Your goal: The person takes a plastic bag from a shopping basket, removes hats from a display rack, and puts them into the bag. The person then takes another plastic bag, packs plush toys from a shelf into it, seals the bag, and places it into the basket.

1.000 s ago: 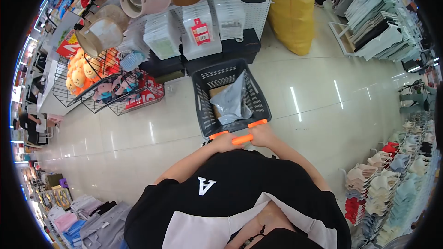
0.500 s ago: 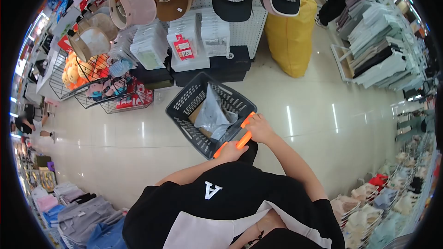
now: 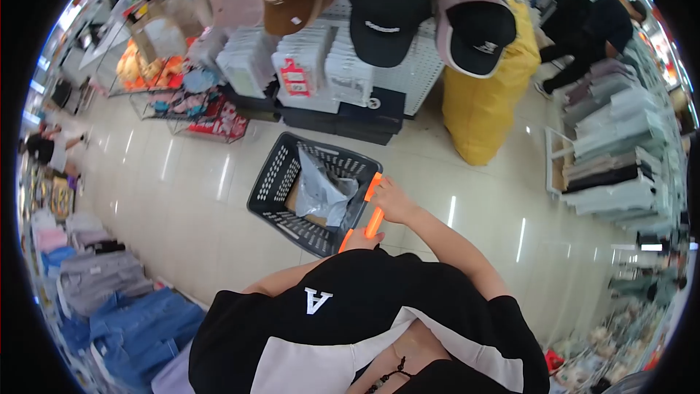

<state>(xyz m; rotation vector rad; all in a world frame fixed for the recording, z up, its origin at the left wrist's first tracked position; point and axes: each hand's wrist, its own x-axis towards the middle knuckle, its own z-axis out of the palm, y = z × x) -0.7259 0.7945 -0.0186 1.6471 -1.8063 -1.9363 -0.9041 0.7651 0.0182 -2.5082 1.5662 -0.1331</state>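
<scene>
Both hands grip the orange handle of a dark grey shopping basket. My right hand wraps round the upper end of the handle, at the basket's right rim. My left hand is closed on the lower end, close to my black top, with part of it hidden. Inside the basket lies a crumpled, see-through grey plastic bag over something flat and brown, perhaps cardboard. The basket is tilted in view, its open top facing me.
Ahead stands a rack with caps and packaged goods. A yellow sack is beside it. Wire baskets of plush toys stand left. Folded clothes and a person in dark clothing are at right; denim is lower left.
The view has shifted and turned; the rack sits lower and further right. The basket appears further left, still held by both hands. More of the person at right shows.
</scene>
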